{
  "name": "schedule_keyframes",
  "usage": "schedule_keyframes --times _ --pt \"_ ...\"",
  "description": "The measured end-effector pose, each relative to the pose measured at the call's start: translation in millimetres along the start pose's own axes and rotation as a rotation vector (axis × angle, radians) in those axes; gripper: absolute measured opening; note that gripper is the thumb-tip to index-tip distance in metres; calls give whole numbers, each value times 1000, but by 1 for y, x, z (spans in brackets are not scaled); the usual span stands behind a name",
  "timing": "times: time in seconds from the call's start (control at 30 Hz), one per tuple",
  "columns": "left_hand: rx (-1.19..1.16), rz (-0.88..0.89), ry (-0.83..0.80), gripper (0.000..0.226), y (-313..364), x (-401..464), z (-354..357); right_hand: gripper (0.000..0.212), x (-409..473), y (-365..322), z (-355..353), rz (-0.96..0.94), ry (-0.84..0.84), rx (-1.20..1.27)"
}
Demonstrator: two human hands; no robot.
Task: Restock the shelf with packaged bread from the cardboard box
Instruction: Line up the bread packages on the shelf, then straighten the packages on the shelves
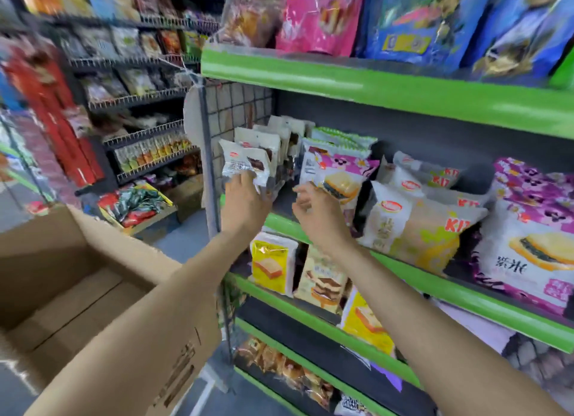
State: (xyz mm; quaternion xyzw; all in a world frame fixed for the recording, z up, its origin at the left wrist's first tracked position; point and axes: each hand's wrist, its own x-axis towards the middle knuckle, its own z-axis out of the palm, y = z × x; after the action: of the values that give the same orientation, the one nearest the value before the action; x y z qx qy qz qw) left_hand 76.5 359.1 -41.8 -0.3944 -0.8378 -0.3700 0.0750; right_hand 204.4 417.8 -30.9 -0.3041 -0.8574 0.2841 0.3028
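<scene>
Your left hand pinches the lower edge of a white bread packet, fingers closed on the wrapper, at the left end of the green-edged shelf. Your right hand hovers just beside a purple packet, fingers loosely curled and apart, gripping nothing. More packets stand upright behind. The cardboard box sits open at lower left, its visible floor bare, store aisle beyond
</scene>
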Motion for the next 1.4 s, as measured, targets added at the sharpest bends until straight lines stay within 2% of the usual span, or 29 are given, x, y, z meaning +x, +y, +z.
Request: schedule_keyframes --times 0.07,0.13,0.2,0.27,0.33,0.43,0.53,0.63,0.7,0.77,0.87,0.97,1.0,1.07,1.2,1.27,1.33,1.4 --pt "153 60 12 81 -18 36 -4 48 35 -1 22 59 -41 -29" --pt "330 186 -55 113 -35 67 -4 69 65 0 42 117 -58 -33" --pt "459 328 -137 128 -46 93 -3 89 89 2 60 179 -85 -11" --pt "544 425 -223 131 -49 115 -3 101 109 4 77 236 -126 136" --pt "583 463 -325 128 -50 132 -5 103 126 5 96 299 -146 350" --pt "484 453 -436 106 -48 147 -7 93 136 11 114 353 -174 331" --pt "300 420 -456 80 -46 161 -4 72 145 19 103 435 -11 487" --pt "220 376 -520 62 -40 172 1 61 165 23 89 462 134 742" --pt "191 350 -531 53 -37 177 8 48 190 27 89 507 244 809" --pt "213 344 -473 52 -37 178 18 44 217 33 92 568 294 687" --pt "293 362 -340 55 -40 179 30 60 244 42 92 632 287 525" --pt "325 385 -239 54 -42 178 33 52 260 51 95 653 243 606" --pt "318 389 -232 54 -43 178 33 53 263 56 98 690 216 641" --pt "301 384 -238 55 -48 179 32 41 259 56 99 725 165 686" --pt "280 367 -260 52 -51 181 30 43 253 57 101 722 97 663" --pt "261 358 -272 52 -50 181 32 42 258 62 106 695 155 613" --pt "258 352 -264 52 -49 180 33 47 258 52 102 679 268 593" --pt "277 358 -238 52 -49 180 33 52 259 45 94 712 313 529"
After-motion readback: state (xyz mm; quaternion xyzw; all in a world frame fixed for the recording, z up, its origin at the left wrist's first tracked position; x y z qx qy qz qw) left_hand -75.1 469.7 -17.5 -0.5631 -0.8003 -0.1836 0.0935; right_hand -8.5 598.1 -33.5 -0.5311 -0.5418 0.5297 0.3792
